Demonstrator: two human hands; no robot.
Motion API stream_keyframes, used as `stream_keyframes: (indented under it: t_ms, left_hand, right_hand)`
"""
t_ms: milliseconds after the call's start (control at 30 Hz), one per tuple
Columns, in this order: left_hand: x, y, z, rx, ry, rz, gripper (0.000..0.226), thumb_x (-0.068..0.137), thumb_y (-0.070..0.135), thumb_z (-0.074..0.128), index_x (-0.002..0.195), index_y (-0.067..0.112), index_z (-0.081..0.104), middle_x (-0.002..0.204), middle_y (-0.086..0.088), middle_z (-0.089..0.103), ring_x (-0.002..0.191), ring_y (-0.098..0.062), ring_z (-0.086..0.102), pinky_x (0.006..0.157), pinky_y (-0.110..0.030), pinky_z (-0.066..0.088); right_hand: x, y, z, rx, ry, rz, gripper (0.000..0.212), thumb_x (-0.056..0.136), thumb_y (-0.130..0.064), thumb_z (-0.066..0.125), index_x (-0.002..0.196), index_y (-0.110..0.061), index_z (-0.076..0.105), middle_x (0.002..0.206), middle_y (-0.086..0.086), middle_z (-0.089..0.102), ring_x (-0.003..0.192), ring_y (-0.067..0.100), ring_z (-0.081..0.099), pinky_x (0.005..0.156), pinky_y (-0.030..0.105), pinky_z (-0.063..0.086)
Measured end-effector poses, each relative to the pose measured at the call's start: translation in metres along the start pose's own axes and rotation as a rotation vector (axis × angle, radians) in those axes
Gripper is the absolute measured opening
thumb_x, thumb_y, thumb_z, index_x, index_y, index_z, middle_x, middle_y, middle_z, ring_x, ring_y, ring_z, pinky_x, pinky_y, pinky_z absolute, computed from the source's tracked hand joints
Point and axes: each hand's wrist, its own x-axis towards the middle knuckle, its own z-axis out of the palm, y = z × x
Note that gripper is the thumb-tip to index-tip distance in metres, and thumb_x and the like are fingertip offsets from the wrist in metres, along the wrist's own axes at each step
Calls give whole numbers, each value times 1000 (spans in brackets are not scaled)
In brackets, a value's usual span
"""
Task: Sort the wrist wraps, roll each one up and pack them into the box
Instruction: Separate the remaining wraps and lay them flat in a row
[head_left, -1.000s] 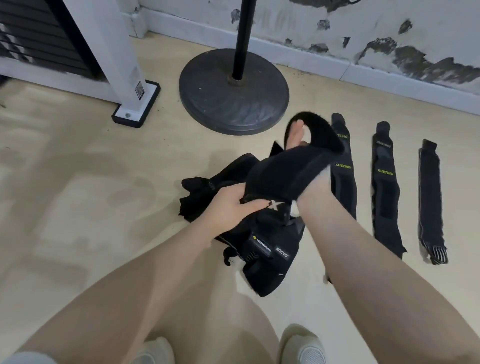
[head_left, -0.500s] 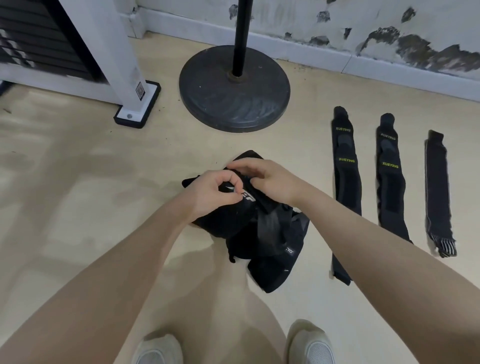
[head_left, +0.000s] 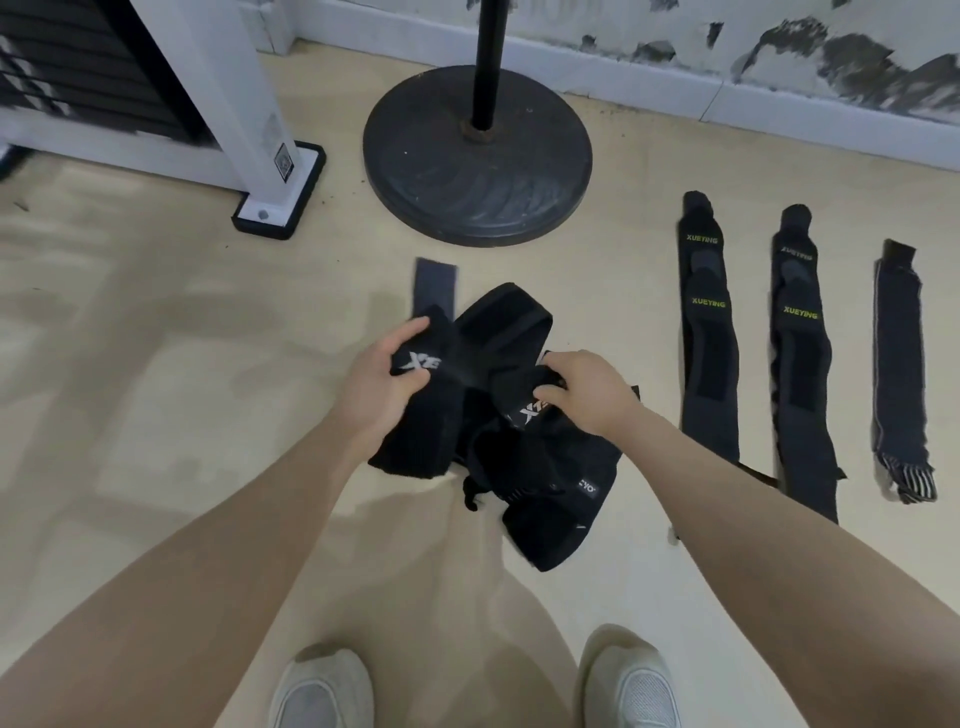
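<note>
Head view, floor level. The left hand (head_left: 382, 376) has its grip curled round a black wrist wrap (head_left: 421, 410) bearing a white "X" mark; the right hand (head_left: 587, 392) has its grip pinching a second black wrap (head_left: 524, 384) with the same mark. Both wraps rise from a tangled pile of black wraps (head_left: 550, 493) on the beige floor (head_left: 156, 389), ahead of two pale shoes (head_left: 324, 691). To the right, well apart from the pile, three wraps lie flat and parallel: two padded, lettered "XUEYING" (head_left: 709, 338) (head_left: 800, 353), and one thin ribbed strap (head_left: 898, 364) with a striped end. A round, matte, dark stand base (head_left: 478, 161) and a white post foot (head_left: 280, 202) bound the far side; open floor extends left.
</note>
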Motion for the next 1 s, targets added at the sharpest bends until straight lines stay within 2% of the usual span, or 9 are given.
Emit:
stream_keyframes:
  t_ms: [67, 200, 300, 400, 500, 633, 767, 900, 1000]
  left_hand:
    - [3, 5, -6, -23, 78, -3, 53, 93, -5, 51, 131, 32, 54, 123, 4, 60, 106, -11, 60, 98, -32, 49]
    - [5, 17, -3, 57, 113, 89, 59, 92, -6, 50, 138, 31, 45, 133, 7, 54, 119, -10, 54, 107, -36, 43]
    - [8, 35, 7, -84, 116, 123, 70, 91, -9, 49, 147, 30, 31, 142, 8, 47, 129, -10, 47, 111, -39, 37]
    - [8, 48, 19, -285, 103, 62, 73, 94, -6, 49, 150, 33, 21, 142, 2, 48, 127, -16, 50, 108, -41, 40]
    - [2, 49, 27, -572, 99, -26, 44, 95, -3, 48, 136, 14, 46, 118, -6, 63, 109, -26, 62, 90, -39, 53]
    - [1, 44, 33, -757, 18, -99, 31, 101, 10, 40, 128, 4, 54, 122, -17, 64, 112, -30, 62, 93, -40, 51]
    - [1, 48, 31, -769, -17, -53, 34, 104, 16, 33, 133, 11, 50, 122, -12, 64, 111, -25, 63, 90, -35, 52]
    - [-6, 55, 32, -676, -11, -14, 29, 104, 14, 33, 128, 15, 50, 109, 1, 66, 89, -6, 69, 69, -21, 55]
    - [-9, 67, 31, -600, -8, 11, 31, 105, 16, 32, 132, 16, 47, 120, 1, 62, 96, -5, 66, 74, -20, 54]
  right_hand:
    - [-5, 4, -6, -5, 75, 43, 17, 92, -24, 56, 84, -10, 51, 74, 3, 50, 86, 26, 48, 71, 31, 32]
    - [-18, -20, -37, 722, 49, 53, 7, 86, 2, 52, 86, -3, 58, 76, 3, 59, 73, 18, 54, 70, 30, 42]
    - [-17, -32, -53, 885, 43, 47, 33, 80, 12, 46, 87, -14, 65, 87, -1, 66, 81, 13, 61, 78, 26, 48]
    - [-17, -39, -57, 1093, 49, 143, 27, 85, 7, 45, 83, -14, 61, 73, 1, 65, 68, 16, 60, 65, 27, 48]
    - [-20, -40, -51, 1318, -77, 187, 24, 83, 6, 42, 93, -9, 59, 82, 10, 63, 76, 23, 61, 72, 32, 49]
    - [-24, -50, -43, 1287, -194, 102, 31, 70, 3, 44, 90, -15, 60, 81, 6, 62, 76, 21, 60, 69, 31, 48]
    - [-24, -59, -32, 1172, -199, 79, 23, 90, -4, 49, 100, -20, 63, 93, 6, 68, 89, 23, 65, 80, 35, 53]
    - [-25, -69, -29, 929, -22, 52, 24, 91, -26, 60, 95, -3, 62, 87, 12, 65, 80, 21, 63, 75, 36, 50]
    - [-24, -79, -42, 947, -2, 85, 21, 93, -22, 57, 91, -2, 61, 85, 11, 63, 80, 22, 60, 77, 38, 47]
